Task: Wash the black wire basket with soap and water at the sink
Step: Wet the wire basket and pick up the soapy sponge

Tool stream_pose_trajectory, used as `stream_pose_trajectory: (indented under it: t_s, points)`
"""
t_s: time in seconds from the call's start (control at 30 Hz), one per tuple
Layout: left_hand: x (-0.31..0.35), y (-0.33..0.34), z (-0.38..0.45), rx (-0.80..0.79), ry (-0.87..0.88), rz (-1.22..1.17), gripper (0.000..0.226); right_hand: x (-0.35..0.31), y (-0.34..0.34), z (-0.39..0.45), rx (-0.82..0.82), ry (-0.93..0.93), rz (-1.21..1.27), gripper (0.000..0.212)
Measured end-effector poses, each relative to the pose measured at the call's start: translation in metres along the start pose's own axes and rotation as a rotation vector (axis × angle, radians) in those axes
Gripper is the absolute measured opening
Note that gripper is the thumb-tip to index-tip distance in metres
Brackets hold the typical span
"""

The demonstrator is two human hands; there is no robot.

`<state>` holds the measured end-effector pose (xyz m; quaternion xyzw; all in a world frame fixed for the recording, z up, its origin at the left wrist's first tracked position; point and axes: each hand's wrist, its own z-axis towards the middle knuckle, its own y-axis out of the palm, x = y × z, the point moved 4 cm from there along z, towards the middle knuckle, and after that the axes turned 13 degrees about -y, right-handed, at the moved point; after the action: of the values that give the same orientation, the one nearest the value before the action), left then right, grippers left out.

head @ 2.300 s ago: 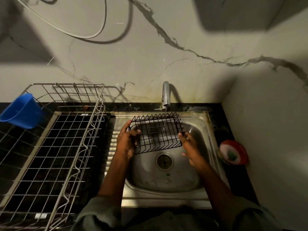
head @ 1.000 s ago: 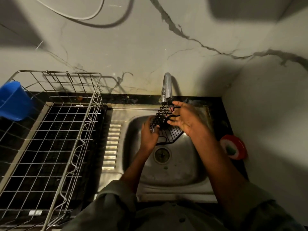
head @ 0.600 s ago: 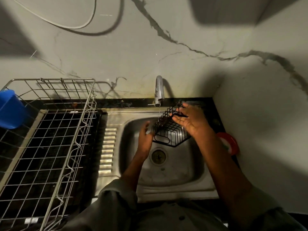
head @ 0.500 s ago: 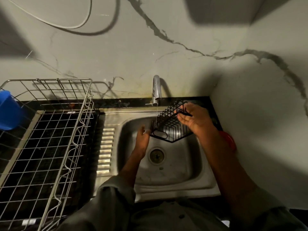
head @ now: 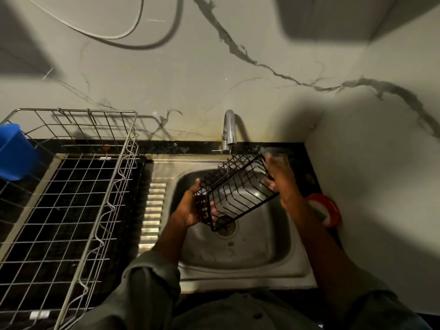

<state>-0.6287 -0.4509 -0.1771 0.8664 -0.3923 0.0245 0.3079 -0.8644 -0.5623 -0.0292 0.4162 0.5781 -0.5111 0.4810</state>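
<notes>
The black wire basket (head: 234, 189) hangs tilted over the steel sink (head: 240, 256), its upper end just under the tap (head: 228, 133). My left hand (head: 190, 207) grips the basket's lower left end, fingers curled round the wires. My right hand (head: 279, 181) holds the upper right end, fingers wrapped on the rim. No clear stream of water shows at the spout.
A large metal wire dish rack (head: 69, 203) fills the counter to the left, with a blue plastic cup (head: 14, 153) at its far corner. A red round soap container (head: 325, 209) sits on the black counter right of the sink. Walls close in behind and on the right.
The basket has been turned and lowered from up by the tap to a slanted position across the bowl. My left hand, free before, has taken hold of its lower end.
</notes>
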Motion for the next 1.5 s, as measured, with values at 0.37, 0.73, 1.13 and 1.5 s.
stream_pose_trajectory:
  t_s: [0.37, 0.73, 1.13, 1.5]
  points:
    - [-0.016, -0.021, 0.002, 0.146, 0.210, -0.132, 0.027, 0.001, 0.034, -0.007, -0.423, -0.149, -0.373, 0.032]
    - [0.087, 0.097, -0.018, 0.175, 0.420, 0.173, 0.088, 0.021, 0.025, -0.013, -0.363, -0.131, -0.552, 0.025]
    - [0.109, 0.106, 0.002, -0.024, 0.503, 0.428, 0.101, 0.042, -0.010, -0.020, -0.313, -0.014, -0.342, 0.013]
    - [-0.016, -0.012, -0.003, 0.261, 0.038, 0.321, 0.085, 0.047, -0.047, -0.029, 0.066, 0.346, 0.104, 0.016]
